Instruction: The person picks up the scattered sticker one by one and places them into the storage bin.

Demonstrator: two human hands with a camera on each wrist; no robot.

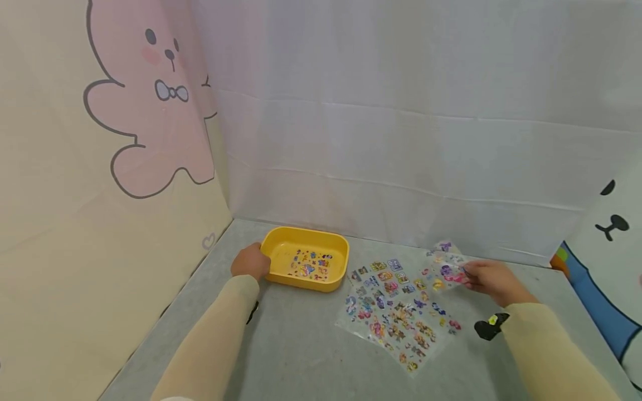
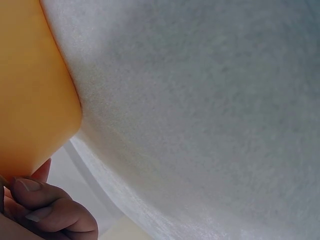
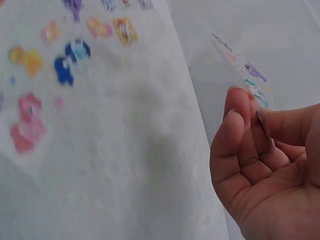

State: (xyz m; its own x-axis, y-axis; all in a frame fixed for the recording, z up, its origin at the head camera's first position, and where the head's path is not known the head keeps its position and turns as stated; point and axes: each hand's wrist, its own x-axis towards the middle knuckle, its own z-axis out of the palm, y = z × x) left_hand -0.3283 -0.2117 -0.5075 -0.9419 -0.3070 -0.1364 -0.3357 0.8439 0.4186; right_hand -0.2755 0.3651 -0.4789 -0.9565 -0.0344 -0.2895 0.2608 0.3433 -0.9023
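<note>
My left hand point(image 1: 250, 262) grips the left rim of a yellow plastic tray point(image 1: 281, 278). In the left wrist view, the curled fingers point(image 2: 55, 205) meet the tray's edge. Inside the tray lies a clear sticker sheet point(image 1: 311, 264) with small colourful figures. My right hand point(image 1: 494, 280) pinches a clear sticker sheet point(image 1: 448, 271) between thumb and fingers, holding it tilted up off the table; the right wrist view shows this sheet point(image 3: 252, 72) nearly edge-on. To its left, several overlapping sticker sheets point(image 1: 396, 317) lie spread on the table, printed with cartoon ponies and other figures.
The grey table point(image 1: 301, 345) meets a white curtain point(image 1: 401, 139) at the back. On the left hangs a cream cloth with a pink bear point(image 1: 160, 111). A printed white bear figure point(image 1: 622, 267) is at the right edge.
</note>
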